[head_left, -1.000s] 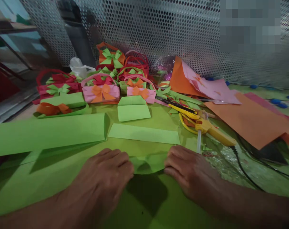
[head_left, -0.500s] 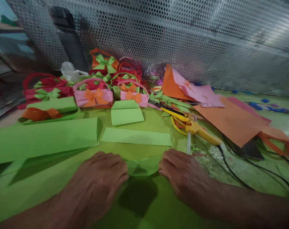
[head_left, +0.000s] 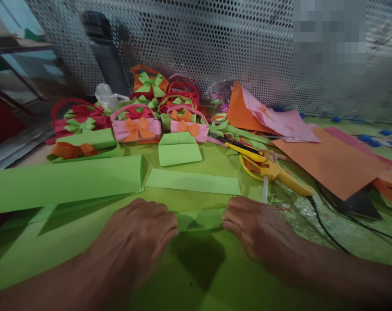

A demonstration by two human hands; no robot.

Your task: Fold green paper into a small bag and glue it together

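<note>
My left hand (head_left: 137,235) and my right hand (head_left: 252,224) each pinch one end of a small green paper piece (head_left: 199,219), held just above a large green sheet (head_left: 199,276) on the table. The fingers of both hands curl over the paper's edges. A flat light-green strip (head_left: 193,182) lies just beyond the hands. A folded green envelope shape (head_left: 179,149) rests farther back.
A yellow glue gun (head_left: 285,178) with a black cord, yellow scissors (head_left: 248,166) and a yellow cutter (head_left: 243,149) lie right of centre. Orange paper (head_left: 332,162) and pink paper (head_left: 280,122) spread at the right. Several paper baskets with bows (head_left: 136,125) stand before a perforated metal screen (head_left: 215,43).
Both hands stay on the small green piece, which now looks flatter and straighter between them. The view has shifted slightly; nothing else on the table has moved.
</note>
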